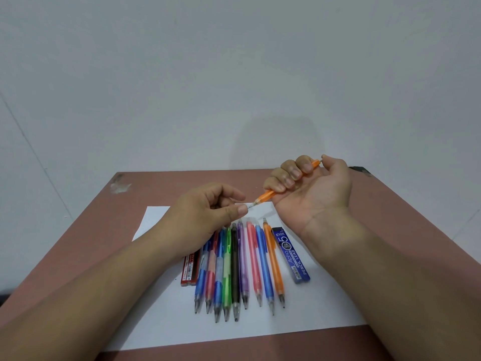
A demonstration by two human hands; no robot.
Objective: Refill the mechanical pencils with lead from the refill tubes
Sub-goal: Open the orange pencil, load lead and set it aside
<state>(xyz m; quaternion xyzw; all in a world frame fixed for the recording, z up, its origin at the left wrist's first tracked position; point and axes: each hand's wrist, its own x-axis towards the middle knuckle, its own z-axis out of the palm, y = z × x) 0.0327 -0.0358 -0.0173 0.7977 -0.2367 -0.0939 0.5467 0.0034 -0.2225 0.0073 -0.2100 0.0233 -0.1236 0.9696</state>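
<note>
- Right now the right hand [309, 188] sits right of centre in the frame, its fingers [291, 175] curled round an orange pencil [268, 196], thumb over the cap end, tip pointing lower left.
- Just left of that tip, the left hand [205, 214] has thumb and forefinger pinched together; whether a lead is between them is too fine to tell.
- To my eye this is feeding or pushing lead at the tip; it wants a straight line with the pencil and light pressure, since lead snaps when bent.
- Below the hands, the other pencils [235, 269] lie in a row on white paper [312, 308], a blue refill tube [292, 255] at their right, a red refill tube [190, 269] at their left.
- Bare desk [166, 188] lies beyond the paper toward the wall, with room to work; the desk's right edge is close to the right forearm.
</note>
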